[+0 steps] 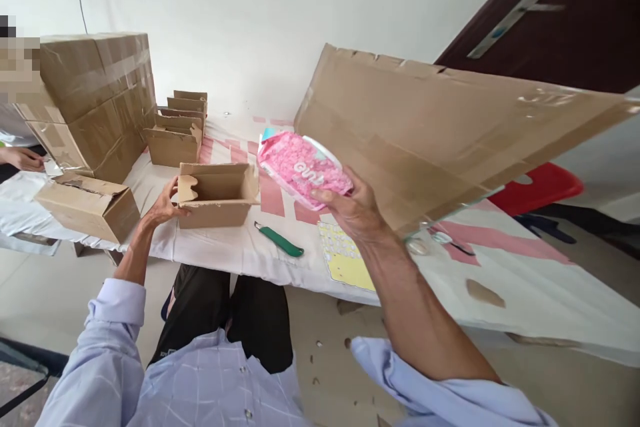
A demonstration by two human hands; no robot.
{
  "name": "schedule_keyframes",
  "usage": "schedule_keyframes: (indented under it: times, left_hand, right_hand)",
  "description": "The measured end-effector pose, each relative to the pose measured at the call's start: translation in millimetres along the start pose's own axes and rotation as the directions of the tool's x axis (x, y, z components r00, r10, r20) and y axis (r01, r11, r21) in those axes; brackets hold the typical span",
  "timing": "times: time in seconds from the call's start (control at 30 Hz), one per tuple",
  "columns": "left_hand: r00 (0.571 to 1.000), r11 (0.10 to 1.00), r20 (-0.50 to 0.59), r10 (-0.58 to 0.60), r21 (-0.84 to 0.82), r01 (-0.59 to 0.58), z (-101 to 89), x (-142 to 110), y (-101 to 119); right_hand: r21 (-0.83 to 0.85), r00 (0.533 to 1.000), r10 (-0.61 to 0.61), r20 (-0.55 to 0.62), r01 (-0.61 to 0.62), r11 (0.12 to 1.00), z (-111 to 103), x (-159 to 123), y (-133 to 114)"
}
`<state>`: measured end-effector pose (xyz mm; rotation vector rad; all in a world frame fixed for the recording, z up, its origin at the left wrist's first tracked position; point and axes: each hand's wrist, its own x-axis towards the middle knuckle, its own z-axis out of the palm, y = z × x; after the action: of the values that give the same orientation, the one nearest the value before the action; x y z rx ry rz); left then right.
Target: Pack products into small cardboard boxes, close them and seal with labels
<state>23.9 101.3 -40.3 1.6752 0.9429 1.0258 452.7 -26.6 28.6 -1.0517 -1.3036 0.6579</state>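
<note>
In my right hand (350, 203) is a pink printed pouch (305, 170) with white lettering, held by its right end above the table. My left hand (167, 203) grips the left end of a small open cardboard box (215, 215), fingers and thumb on its side wall. The inside of that box shows bare cardboard, as far as I can see. Between the box and my right forearm lies a green utility knife (280, 241). A yellow sheet of stickers (345, 257) rests partly under my right arm.
Several open boxes (175, 147) stand in a row behind. Stacked taped cartons (115, 100) and a closed box (90, 203) occupy the left, beside another person's hand (25, 159). A large carton (425, 127) leans at right; a red stool (545, 190) stands behind it.
</note>
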Motion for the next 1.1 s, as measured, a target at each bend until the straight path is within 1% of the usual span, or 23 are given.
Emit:
schedule_keyframes:
  times: [0.1,0.17,0.2,0.3,0.37,0.43,0.5,0.6,0.67,0.73,0.8,0.83,0.9,0.93,1.0,1.1]
  left_hand:
    - [0.992,1.0,0.127,0.012,-0.016,-0.01,-1.4,-28,-3]
    - [0.987,1.0,0.162,0.02,-0.015,-0.018,-2.2,-51,-2]
    - [0.985,1.0,0.168,0.023,-0.014,-0.02,-2.2,-62,0]
    - [0.986,1.0,0.167,0.012,0.007,-0.013,-1.3,-89,9]
    - [0.987,1.0,0.162,0.005,0.022,-0.009,-1.3,-101,15]
    - [0.988,0.999,0.153,0.01,0.031,-0.015,-3.0,-110,17]
    - [0.992,0.999,0.123,0.02,0.041,-0.025,-6.0,-118,14]
    - [0.998,0.998,0.065,0.022,0.051,-0.025,-11.2,-132,4]
    - [1.0,0.999,0.031,0.005,0.051,-0.007,-13.5,-140,-2]
    - [1.0,0.999,-0.014,-0.021,0.048,0.022,-14.3,-144,-3]
    - [0.997,0.998,-0.057,-0.045,0.036,0.047,-14.0,-145,-1]
    - [0.996,0.998,-0.073,-0.054,0.028,0.056,-13.5,-144,1]
    - [0.994,0.997,-0.086,-0.074,0.004,0.074,-12.2,-142,4]
    - [0.992,0.996,-0.089,-0.085,-0.01,0.084,-11.5,-141,6]
    - [0.989,0.994,-0.097,-0.11,-0.032,0.107,-9.9,-140,9]
    - [0.984,0.989,-0.112,-0.138,-0.065,0.131,-7.7,-140,14]
  right_hand:
    - [-0.093,0.997,-0.077,0.024,0.079,0.993,7,50,6]
    - [-0.137,0.993,-0.101,0.06,0.108,0.985,22,79,18]
    - [-0.148,0.991,-0.099,0.088,0.112,0.983,33,92,26]
    - [-0.139,0.981,-0.037,0.191,0.064,0.988,79,115,60]
    - [-0.143,0.964,0.034,0.265,0.004,0.99,116,119,87]
    - [-0.184,0.936,0.091,0.34,-0.028,0.982,156,120,113]
    - [-0.247,0.915,0.108,0.389,-0.01,0.969,194,123,136]
    - [-0.304,0.894,0.084,0.44,0.061,0.951,244,137,164]
    - [-0.323,0.895,0.054,0.443,0.103,0.941,270,153,179]
    - [-0.35,0.901,0.028,0.433,0.14,0.926,288,168,189]
    - [-0.375,0.9,0.003,0.436,0.179,0.91,296,179,195]
    - [-0.382,0.899,-0.01,0.438,0.196,0.903,295,181,197]
    - [-0.38,0.899,-0.025,0.437,0.21,0.901,283,179,195]
    - [-0.367,0.902,-0.02,0.432,0.197,0.909,272,176,192]
    - [-0.317,0.903,0.028,0.428,0.121,0.941,242,163,180]
    - [-0.225,0.884,0.162,0.438,-0.066,0.972,184,131,153]
